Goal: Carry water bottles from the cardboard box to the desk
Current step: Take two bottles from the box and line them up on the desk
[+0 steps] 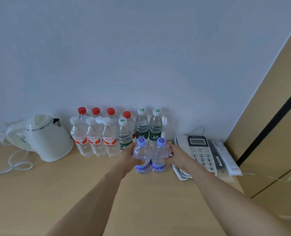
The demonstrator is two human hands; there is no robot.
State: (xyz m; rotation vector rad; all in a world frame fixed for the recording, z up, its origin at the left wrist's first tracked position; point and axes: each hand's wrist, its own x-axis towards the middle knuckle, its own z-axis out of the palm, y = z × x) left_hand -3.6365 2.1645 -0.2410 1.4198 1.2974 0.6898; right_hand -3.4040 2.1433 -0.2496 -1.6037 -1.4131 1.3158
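Head view. Well along, by the look of it: a cluster of upright water bottles already on the wooden desk against the wall — four red-capped bottles at the back, three white-capped bottles with red labels in front of them, three green-labelled bottles to their right. Cardboard box nowhere in view, so no telling how many remain to fetch.

Two purple-capped bottles upright and touching side by side, just in front of the green-labelled ones, bases apparently at or just above the desk surface; cannot tell which. Probably the moment of setting this pair down, with release not yet made.

Left hand curled round the left bottle of the pair, fingers wrapped on its clear shoulder above the purple label. Right hand gripping the right bottle the same way, fingertips visible through the plastic. Both hands closed on their bottles, pressing the two together.

Elsewhere on the desk: a cream electric kettle at the left with its white cord looped in front, a corded telephone just right of the right hand, a white remote control beside the telephone. Wooden wardrobe panel at the right edge.
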